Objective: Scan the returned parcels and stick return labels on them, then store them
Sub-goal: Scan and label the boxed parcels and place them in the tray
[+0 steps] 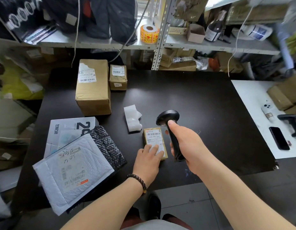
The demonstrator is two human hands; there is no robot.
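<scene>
A small brown parcel [154, 138] with a barcode label lies on the black table [202, 113]. My left hand [148, 159] rests flat on the parcel's near end, fingers spread over the label. My right hand [188, 146] grips a black barcode scanner [169, 128] by its handle, just right of the parcel, its head above the parcel's far end. A strip of white label backing [132, 119] lies beyond the parcel.
A large brown box [93, 87] and a small brown box [118, 77] stand at the back left. White and black padded mailers [74, 168] lie at the front left. An orange sticker roll [148, 34] sits on the shelf. Two phones [279, 138] and another scanner [292, 122] lie on the white table at right.
</scene>
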